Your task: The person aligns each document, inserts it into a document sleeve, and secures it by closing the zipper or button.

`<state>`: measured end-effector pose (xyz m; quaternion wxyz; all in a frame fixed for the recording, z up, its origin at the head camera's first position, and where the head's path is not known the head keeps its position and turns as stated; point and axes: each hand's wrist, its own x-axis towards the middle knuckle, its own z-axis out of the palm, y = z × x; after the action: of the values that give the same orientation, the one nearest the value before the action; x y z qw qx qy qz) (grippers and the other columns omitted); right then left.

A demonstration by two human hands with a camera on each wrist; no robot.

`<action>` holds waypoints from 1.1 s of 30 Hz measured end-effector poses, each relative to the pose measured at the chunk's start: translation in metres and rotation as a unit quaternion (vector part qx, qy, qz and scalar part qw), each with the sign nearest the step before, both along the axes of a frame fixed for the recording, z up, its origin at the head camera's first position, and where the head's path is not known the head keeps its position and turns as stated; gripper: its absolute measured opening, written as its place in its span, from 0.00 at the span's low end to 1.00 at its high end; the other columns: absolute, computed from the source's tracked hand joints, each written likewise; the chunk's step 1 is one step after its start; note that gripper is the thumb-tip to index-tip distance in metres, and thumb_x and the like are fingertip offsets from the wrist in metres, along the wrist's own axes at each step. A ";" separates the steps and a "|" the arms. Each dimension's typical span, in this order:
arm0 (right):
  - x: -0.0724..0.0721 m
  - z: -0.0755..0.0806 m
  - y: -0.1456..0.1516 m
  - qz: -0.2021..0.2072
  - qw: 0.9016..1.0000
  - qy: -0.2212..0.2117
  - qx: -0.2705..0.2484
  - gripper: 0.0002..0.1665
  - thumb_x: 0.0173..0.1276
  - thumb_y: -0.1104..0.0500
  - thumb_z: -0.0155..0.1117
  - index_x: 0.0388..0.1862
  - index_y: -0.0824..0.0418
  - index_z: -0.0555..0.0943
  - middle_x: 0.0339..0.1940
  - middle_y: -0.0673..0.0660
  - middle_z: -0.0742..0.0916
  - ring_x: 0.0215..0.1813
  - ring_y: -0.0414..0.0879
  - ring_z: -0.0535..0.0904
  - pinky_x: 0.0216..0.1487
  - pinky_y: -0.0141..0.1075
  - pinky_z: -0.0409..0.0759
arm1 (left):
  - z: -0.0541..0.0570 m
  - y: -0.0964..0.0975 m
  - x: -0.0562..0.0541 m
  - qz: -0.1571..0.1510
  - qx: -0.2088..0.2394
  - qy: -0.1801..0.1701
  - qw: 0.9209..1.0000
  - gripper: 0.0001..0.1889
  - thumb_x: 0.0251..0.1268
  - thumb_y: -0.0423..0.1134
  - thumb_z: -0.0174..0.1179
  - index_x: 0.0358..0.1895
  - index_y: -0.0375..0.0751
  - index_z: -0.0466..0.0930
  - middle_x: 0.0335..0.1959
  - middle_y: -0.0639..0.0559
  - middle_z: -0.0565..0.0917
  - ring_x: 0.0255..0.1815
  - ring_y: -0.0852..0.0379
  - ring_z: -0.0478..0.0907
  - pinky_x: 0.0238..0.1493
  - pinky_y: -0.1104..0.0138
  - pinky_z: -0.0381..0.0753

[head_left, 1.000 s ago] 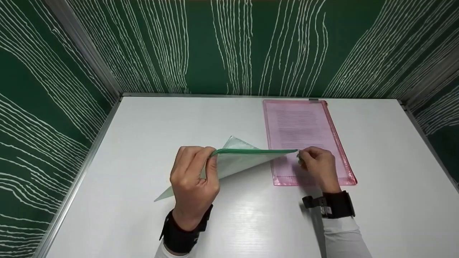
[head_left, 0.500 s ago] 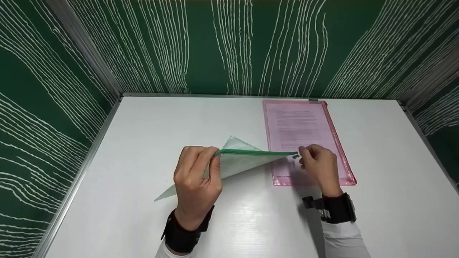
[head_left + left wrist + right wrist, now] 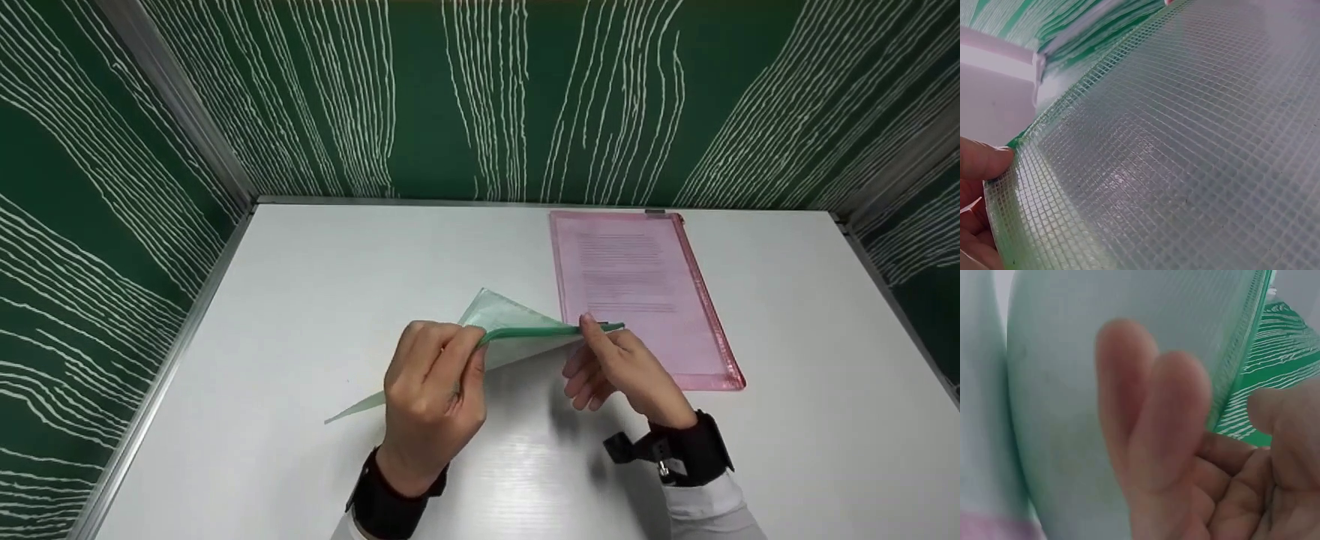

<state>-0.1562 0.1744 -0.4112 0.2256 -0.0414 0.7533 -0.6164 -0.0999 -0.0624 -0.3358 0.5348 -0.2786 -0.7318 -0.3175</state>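
Note:
A translucent green mesh zip pouch (image 3: 525, 349) is raised at an angle above the white table, its green zipper edge (image 3: 532, 331) uppermost. My left hand (image 3: 435, 397) pinches the left end of that edge between thumb and fingers; in the left wrist view its thumb (image 3: 985, 160) presses on the mesh corner. My right hand (image 3: 622, 375) is at the zipper's right end, thumb overlapping the edge and the other fingers loosely extended below it. The right wrist view shows two fingers (image 3: 1176, 416) in front of the pouch, with the thumb (image 3: 1280, 410) spread away from them.
A pink zip pouch (image 3: 637, 277) with a printed sheet inside lies flat on the white table (image 3: 360, 255), behind and to the right of the hands. Green panels with white wavy lines (image 3: 427, 97) stand around the table's back and sides.
My right hand has let go of the zipper end, turned, and moved left along the edge with its fingers loosened. My left hand, still pinching the green pouch, has shifted slightly right and down.

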 end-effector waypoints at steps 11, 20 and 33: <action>-0.002 0.000 -0.003 0.046 0.995 -0.057 -0.065 0.48 0.66 0.30 0.37 0.36 0.77 0.75 0.24 0.67 0.85 0.20 0.52 0.82 0.23 0.46 0.80 | 0.005 0.015 0.009 -0.049 -0.081 0.055 0.994 0.07 0.55 0.23 0.51 0.32 0.32 0.79 0.25 0.49 0.74 0.26 0.56 0.69 0.30 0.68 0.69; -0.004 0.004 0.002 0.056 0.980 -0.071 -0.179 0.32 0.71 0.40 0.43 0.40 0.70 0.76 0.23 0.59 0.86 0.20 0.48 0.82 0.21 0.40 0.80 | 0.006 0.033 0.018 -0.071 -0.136 0.093 0.984 0.08 0.55 0.24 0.50 0.30 0.34 0.79 0.24 0.52 0.73 0.26 0.58 0.69 0.28 0.71 0.67; -0.005 0.003 0.006 0.010 0.984 -0.027 -0.177 0.26 0.68 0.67 0.44 0.61 0.79 0.56 0.43 0.65 0.81 0.41 0.49 0.82 0.40 0.39 0.81 | -0.022 0.063 0.030 -0.081 -0.211 -0.015 0.974 0.09 0.58 0.28 0.49 0.28 0.41 0.78 0.26 0.55 0.75 0.29 0.60 0.70 0.37 0.71 0.70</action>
<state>-0.1614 0.1808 -0.4086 0.2410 -0.0719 0.6256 -0.7385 -0.0697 0.0008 -0.3578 0.4250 -0.4391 -0.7653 -0.2021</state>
